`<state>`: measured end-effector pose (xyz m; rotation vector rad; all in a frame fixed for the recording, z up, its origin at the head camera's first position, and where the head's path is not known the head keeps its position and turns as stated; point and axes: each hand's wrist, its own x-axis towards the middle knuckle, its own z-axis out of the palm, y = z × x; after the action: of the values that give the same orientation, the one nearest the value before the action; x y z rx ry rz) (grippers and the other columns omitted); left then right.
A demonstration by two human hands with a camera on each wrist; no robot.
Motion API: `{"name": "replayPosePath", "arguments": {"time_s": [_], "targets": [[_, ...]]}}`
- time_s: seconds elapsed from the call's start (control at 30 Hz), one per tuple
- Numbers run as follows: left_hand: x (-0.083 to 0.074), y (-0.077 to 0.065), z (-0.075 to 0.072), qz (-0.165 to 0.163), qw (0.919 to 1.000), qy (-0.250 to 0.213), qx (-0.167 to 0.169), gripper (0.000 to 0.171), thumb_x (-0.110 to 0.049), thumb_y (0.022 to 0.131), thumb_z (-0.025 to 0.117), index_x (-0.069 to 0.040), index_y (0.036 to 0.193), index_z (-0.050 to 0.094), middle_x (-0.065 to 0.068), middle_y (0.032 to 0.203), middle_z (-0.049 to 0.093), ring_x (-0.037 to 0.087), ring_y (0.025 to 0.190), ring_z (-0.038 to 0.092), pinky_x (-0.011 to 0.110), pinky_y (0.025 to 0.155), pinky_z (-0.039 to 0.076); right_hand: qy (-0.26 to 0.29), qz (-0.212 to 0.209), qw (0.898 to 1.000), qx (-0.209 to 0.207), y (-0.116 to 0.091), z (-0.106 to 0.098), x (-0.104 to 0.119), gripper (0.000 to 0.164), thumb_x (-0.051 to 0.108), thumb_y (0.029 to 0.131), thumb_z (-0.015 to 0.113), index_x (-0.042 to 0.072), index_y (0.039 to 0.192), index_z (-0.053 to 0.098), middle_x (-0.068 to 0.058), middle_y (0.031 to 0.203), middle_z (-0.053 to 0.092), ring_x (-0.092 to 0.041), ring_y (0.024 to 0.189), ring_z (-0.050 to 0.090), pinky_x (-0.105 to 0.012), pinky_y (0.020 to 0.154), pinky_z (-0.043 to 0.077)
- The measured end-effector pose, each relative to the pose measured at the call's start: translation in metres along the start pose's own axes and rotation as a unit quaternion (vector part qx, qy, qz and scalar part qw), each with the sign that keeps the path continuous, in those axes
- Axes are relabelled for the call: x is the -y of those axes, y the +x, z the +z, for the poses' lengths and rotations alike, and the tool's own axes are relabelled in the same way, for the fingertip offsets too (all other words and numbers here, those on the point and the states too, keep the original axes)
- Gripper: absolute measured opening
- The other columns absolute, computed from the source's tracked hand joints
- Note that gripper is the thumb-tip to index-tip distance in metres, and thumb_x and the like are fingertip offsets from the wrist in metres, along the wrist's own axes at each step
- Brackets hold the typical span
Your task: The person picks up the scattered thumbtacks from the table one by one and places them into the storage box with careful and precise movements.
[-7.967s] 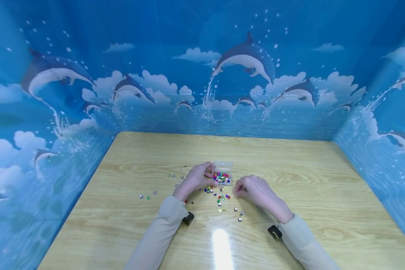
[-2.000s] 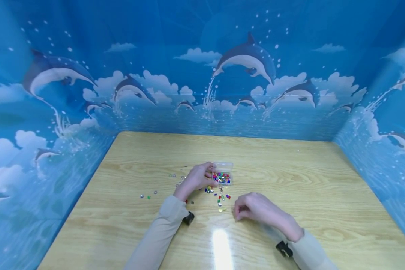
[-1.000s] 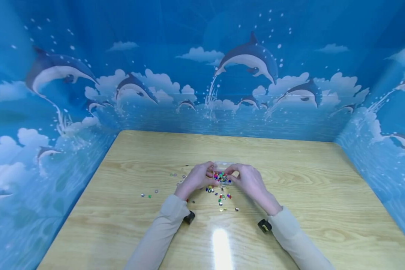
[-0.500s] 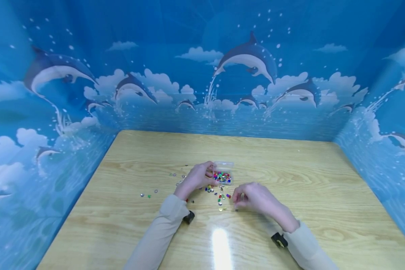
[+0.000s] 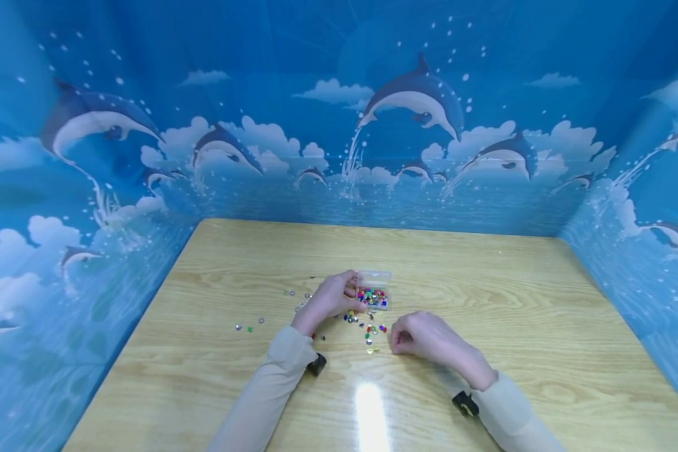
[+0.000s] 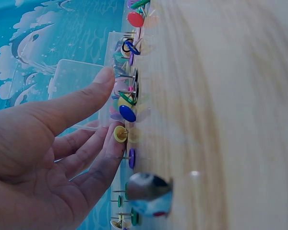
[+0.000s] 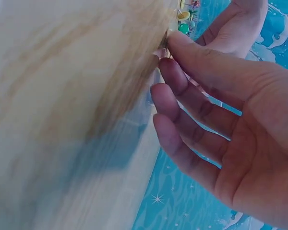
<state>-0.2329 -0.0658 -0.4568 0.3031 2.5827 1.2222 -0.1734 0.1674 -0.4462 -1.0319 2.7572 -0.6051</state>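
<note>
A small clear plastic box [image 5: 385, 307] lies on the table, lid [image 6: 79, 79] raised, filled with colourful thumbtacks [image 5: 370, 296]. My left hand [image 5: 332, 296] holds the box at its left side, thumb in front and fingers behind. Loose thumbtacks lie before it, among them a blue thumbtack [image 6: 127, 113] and a yellow thumbtack [image 6: 120, 134]. Lower right of the box, my right hand [image 5: 426, 336] is down at the table. Its thumb and index finger pinch a small silver thumbtack [image 7: 159, 51], mostly covered by the fingertips.
More thumbtacks [image 5: 369, 342] are scattered between the hands. On the left lie a silver thumbtack [image 5: 238, 327] and a green thumbtack [image 5: 250, 329]. The wooden table [image 5: 486, 270] is bordered by a blue dolphin-print curtain [image 5: 339, 188].
My right hand went from the near thumbtacks to the box, then back to the table. Silver thumbtacks that lay at the near right are gone from there. My left hand stays on the box.
</note>
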Motion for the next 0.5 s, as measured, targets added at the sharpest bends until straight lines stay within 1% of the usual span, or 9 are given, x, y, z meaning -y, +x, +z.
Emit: {"name": "replayPosePath", "arguments": {"time_s": [0.1, 0.27, 0.33, 0.5], "targets": [[0.0, 0.0, 0.0, 0.0, 1.0, 0.003, 0.002, 0.068, -0.018, 0.078, 0.087, -0.011, 0.138, 0.056, 0.011, 0.132, 0.064, 0.023, 0.111, 0.065, 0.038, 0.097, 0.056, -0.004, 0.004, 1.0, -0.023, 0.005, -0.004, 0.0, 0.012, 0.012, 0.085, 0.079, 0.021, 0.082, 0.073, 0.012, 0.078, 0.071, 0.002, 0.068, 0.061, -0.019, 0.065, 0.054], [0.0, 0.0, -0.001, 0.004, 1.0, 0.005, 0.002, 0.067, -0.018, 0.079, 0.086, -0.011, 0.139, 0.056, 0.011, 0.133, 0.064, 0.024, 0.111, 0.065, 0.039, 0.097, 0.056, -0.007, 0.04, 0.997, -0.069, 0.019, -0.011, 0.001, 0.01, 0.011, 0.087, 0.077, 0.019, 0.084, 0.072, 0.007, 0.08, 0.073, 0.0, 0.064, 0.061, -0.019, 0.058, 0.053], [0.0, 0.001, 0.0, 0.003, 1.0, 0.005, 0.002, 0.067, -0.018, 0.079, 0.086, -0.011, 0.139, 0.056, 0.011, 0.132, 0.064, 0.023, 0.111, 0.065, 0.038, 0.097, 0.056, -0.003, 0.056, 0.995, -0.083, 0.026, -0.013, 0.001, 0.008, 0.012, 0.087, 0.078, 0.018, 0.086, 0.072, 0.006, 0.081, 0.073, -0.001, 0.063, 0.061, -0.017, 0.056, 0.051], [0.002, 0.001, 0.0, 0.003, 1.0, 0.003, 0.003, 0.068, -0.019, 0.078, 0.087, -0.012, 0.138, 0.056, 0.01, 0.129, 0.065, 0.023, 0.11, 0.065, 0.038, 0.096, 0.056, 0.006, 0.07, 0.989, -0.131, 0.041, -0.016, 0.0, 0.009, 0.014, 0.085, 0.082, 0.018, 0.085, 0.074, 0.004, 0.08, 0.073, -0.001, 0.059, 0.059, -0.018, 0.053, 0.05]]}}
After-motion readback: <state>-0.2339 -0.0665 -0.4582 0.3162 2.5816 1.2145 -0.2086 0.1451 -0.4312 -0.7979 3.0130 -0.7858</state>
